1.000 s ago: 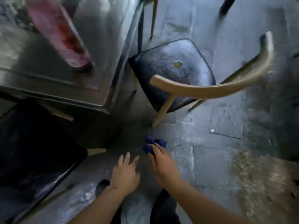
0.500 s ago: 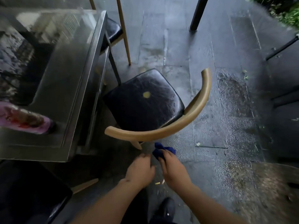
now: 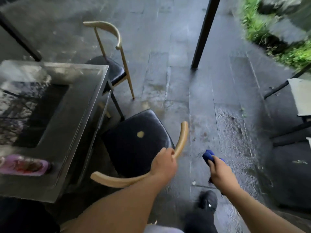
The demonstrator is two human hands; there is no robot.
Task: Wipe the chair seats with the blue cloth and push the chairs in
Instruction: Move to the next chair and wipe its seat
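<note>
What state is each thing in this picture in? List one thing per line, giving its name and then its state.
Near wooden-backed chair with black padded seat: pulled out from the table, small tan spot on seat.
Far wooden-backed chair with black seat: seat partly under the table.
Blue cloth: bunched up, held off the seat.
Left hand: grips the near chair's curved backrest.
Right hand: fingers curled round the cloth.
Pink bottle: lying on its side on the dark metal table.

My left hand grips the curved wooden backrest of the near chair; its black seat sits beside the glass table. Right hand holds the blue cloth over wet paving. Second chair farther off.
</note>
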